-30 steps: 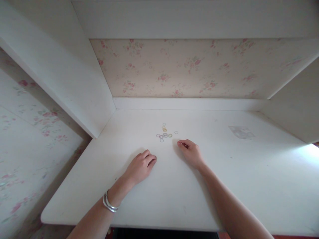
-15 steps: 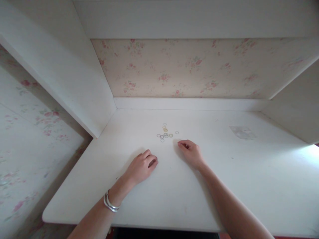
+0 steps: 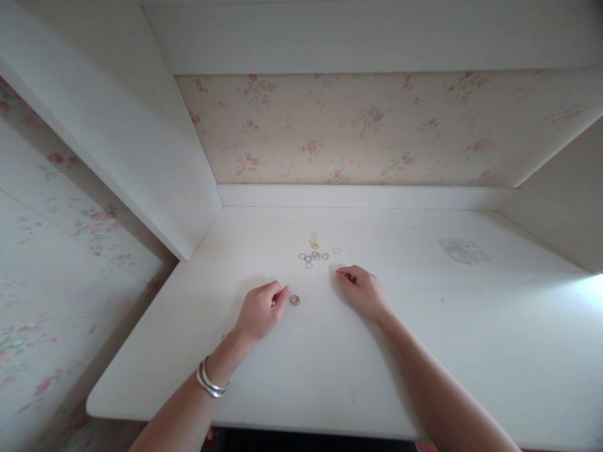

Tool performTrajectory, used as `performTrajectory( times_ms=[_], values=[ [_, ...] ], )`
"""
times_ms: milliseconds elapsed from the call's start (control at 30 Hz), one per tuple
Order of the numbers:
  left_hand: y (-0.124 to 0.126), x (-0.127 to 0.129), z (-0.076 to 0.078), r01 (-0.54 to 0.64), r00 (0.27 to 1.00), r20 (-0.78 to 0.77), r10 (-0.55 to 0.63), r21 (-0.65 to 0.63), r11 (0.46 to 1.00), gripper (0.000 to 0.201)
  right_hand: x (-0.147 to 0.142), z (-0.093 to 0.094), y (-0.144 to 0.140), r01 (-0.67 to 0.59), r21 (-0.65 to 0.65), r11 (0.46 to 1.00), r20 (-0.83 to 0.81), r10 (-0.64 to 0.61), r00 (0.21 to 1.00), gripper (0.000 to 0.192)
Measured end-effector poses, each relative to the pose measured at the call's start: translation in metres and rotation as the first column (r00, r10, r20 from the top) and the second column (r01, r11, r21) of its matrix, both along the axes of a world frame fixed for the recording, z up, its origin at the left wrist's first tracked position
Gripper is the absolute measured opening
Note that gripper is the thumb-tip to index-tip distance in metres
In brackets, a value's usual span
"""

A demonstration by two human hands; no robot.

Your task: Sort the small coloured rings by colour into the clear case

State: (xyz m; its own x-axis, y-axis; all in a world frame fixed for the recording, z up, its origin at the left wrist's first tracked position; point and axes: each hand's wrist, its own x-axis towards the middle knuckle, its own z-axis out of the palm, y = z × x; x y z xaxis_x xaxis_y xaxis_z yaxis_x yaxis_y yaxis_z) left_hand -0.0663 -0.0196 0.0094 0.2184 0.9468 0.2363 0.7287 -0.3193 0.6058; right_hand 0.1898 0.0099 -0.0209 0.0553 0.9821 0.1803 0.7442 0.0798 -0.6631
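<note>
We are resting our left hand (image 3: 259, 309) on the white bench (image 3: 330, 376), its fingers loosely curled and holding nothing, their tips just beside a single small ring (image 3: 294, 300). To pick it up well, we should pinch its thin rim lightly. Our right hand (image 3: 362, 290) is lying curled, empty, near the cluster of thin, round, pale-coloured rings (image 3: 315, 252).

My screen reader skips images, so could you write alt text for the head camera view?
A left hand rests on a white desk beside a single small ring; the right hand rests nearby, fingers curled. Beyond them lies a cluster of small rings.
</note>
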Motion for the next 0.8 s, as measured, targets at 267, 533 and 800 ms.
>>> performTrajectory(
  times_ms=[267, 533, 800],
  values=[
    [0.016, -0.007, -0.007, -0.091, 0.94, 0.294, 0.172, -0.27, 0.959, 0.045, -0.002, 0.004, -0.003, -0.019, -0.012, 1.0, 0.028, 0.019, 0.999, 0.028],
    [0.02, -0.014, -0.012, -0.056, 0.868, 0.439, 0.233, -0.38, 0.923, 0.044, -0.007, 0.005, 0.003, -0.001, -0.054, 0.999, -0.005, 0.001, 1.0, 0.025],
    [0.021, -0.016, -0.011, -0.022, 0.864, 0.456, 0.215, -0.392, 0.92, 0.045, -0.047, 0.026, 0.03, -0.163, -0.014, 0.987, 0.176, 0.163, 0.971, 0.025]
  ],
)
